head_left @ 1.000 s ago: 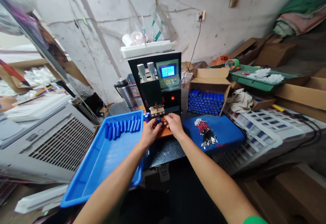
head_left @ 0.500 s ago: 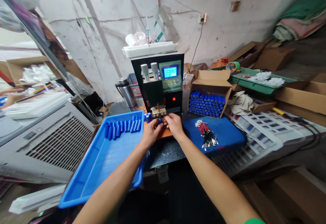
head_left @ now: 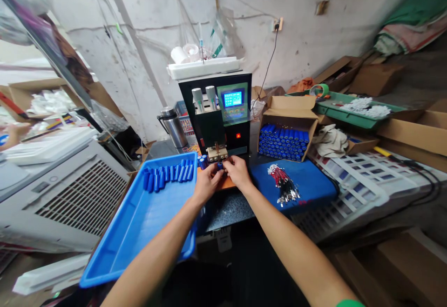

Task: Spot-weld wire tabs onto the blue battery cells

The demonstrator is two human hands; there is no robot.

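A black machine [head_left: 213, 121] with a lit blue screen [head_left: 233, 97] stands on the dark table. Under its copper tips, my left hand [head_left: 207, 182] is closed on a small blue cylinder [head_left: 220, 165], which stands upright. My right hand [head_left: 238, 172] is pinched close beside the cylinder; what its fingertips hold is too small to make out. A couple more blue cylinders [head_left: 202, 161] stand just left of the tips. Blue cylinders also lie in a row in the blue tray [head_left: 139, 244]. Red and black wires [head_left: 283, 183] lie bunched on a blue surface at the right.
An open cardboard box [head_left: 291, 104] of blue cylinders sits right of the machine. A steel flask [head_left: 173, 128] stands left of it. Farther right are a green tray [head_left: 349, 116] and a white crate [head_left: 363, 190]. Another person's hand [head_left: 16, 132] shows at the far left.
My right hand has shifted slightly left, nearer the blue cylinder. My left hand has barely moved. The other person's hand at the far left has moved.
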